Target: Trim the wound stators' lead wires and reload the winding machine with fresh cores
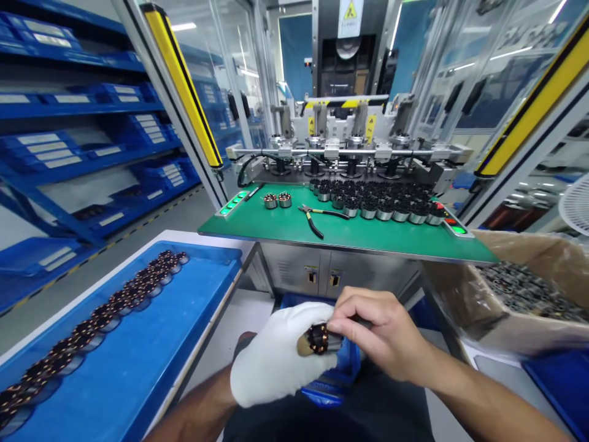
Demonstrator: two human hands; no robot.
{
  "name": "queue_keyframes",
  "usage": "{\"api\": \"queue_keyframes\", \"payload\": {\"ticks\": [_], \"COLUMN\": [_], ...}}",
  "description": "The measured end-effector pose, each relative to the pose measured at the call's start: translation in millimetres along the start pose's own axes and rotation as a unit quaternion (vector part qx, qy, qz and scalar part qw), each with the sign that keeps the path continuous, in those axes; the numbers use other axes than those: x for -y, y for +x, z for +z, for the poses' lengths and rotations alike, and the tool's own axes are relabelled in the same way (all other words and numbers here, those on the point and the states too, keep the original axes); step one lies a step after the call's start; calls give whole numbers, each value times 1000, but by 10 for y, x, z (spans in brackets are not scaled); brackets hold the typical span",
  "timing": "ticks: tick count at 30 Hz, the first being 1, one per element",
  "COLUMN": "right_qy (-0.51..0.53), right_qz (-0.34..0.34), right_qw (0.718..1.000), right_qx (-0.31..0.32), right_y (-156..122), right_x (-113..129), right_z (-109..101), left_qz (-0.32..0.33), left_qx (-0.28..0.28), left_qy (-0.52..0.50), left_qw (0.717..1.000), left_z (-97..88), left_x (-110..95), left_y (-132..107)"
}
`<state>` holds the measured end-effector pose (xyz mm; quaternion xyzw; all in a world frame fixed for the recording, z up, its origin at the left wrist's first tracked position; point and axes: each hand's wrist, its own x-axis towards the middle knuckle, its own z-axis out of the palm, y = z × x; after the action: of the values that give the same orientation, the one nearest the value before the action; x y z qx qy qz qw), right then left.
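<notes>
My left hand (276, 356), in a white glove, is closed around a small copper-wound stator (319, 339) held low in front of me. My bare right hand (381, 331) pinches the same stator from the right with thumb and fingers. Both hands hover below the front edge of the green worktable (285, 227). On that table lie two wound stators (277, 200), black-handled pliers (317, 218) and several rows of unwound stators (377, 199).
A blue tray (151, 331) on my left holds a row of wound stators (92, 319). A bag-lined cardboard box (519, 294) of parts stands at right. A winding machine (350, 144) sits behind the table, between yellow light-curtain posts (184, 86). Blue shelving (69, 141) fills the left.
</notes>
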<state>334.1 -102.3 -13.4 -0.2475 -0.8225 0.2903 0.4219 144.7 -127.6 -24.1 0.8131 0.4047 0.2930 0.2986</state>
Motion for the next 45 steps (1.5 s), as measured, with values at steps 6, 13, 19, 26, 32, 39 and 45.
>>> {"api": "queue_keyframes", "payload": {"ticks": [6, 13, 19, 26, 32, 39, 45], "right_qy": [-50, 29, 100, -3, -27, -283, -420], "right_qz": [-103, 37, 115, 70, 42, 67, 167], "right_qw": [993, 998, 973, 993, 991, 957, 892], "right_qx": [-34, -39, 173, 90, 128, -15, 29], "right_y": [-43, -102, -180, -45, 91, 910, 1509], "right_x": [-45, -112, -95, -83, -76, -656, -1195], "right_z": [36, 59, -28, -110, -39, -141, 58], "left_qz": [-55, 118, 85, -9, -35, 0, 25], "left_qx": [-100, -226, -263, -239, -270, -363, -390], "left_qy": [-205, -112, -106, -270, -321, -235, -197], "left_qw": [972, 960, 955, 933, 907, 902, 899], "left_z": [215, 334, 305, 329, 269, 230, 233], "left_x": [53, 363, 456, 405, 343, 363, 461], "left_y": [-99, -265, -329, -335, -324, -415, -553]}}
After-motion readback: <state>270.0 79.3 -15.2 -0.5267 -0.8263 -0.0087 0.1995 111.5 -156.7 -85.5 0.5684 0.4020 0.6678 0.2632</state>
